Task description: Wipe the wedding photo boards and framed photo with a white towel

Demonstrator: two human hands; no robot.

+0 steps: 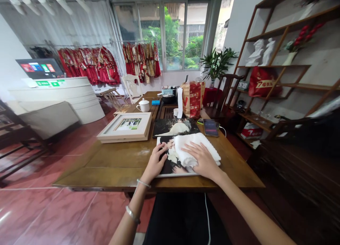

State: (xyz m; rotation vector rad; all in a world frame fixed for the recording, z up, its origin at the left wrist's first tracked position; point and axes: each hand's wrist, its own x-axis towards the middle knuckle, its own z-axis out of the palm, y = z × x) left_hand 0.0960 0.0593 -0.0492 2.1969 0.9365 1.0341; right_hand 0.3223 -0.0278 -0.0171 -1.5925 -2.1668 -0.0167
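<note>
Far on my left, red garments point(89, 66) hang from a rail beyond the table point(119, 163); nearer, at the table's left side, a pale frame point(123, 127) lies flat with a small picture in it; just past its far right corner stand a white lidded mug point(143, 105) and, beside that, a blue box point(155, 102); my left hand point(156, 161), a bangle on the wrist behind it, rests on the left edge of a photo panel point(169, 167), its fingers bent a little and slightly apart; the panel lies flat on the table right in front of me, near its front edge, and just beyond it lies a second, dark photo print point(176, 128); a folded white towel point(195, 138) sits on the right part of the panel; my right hand point(202, 160) lies palm down on this towel, fingers spread apart across it; behind, a red and tan paper bag point(193, 100) stands upright; to the right of the second print rests a phone point(211, 128), a white cable point(224, 131) beside it; farther right rises a wooden shelf point(292, 66).
</note>
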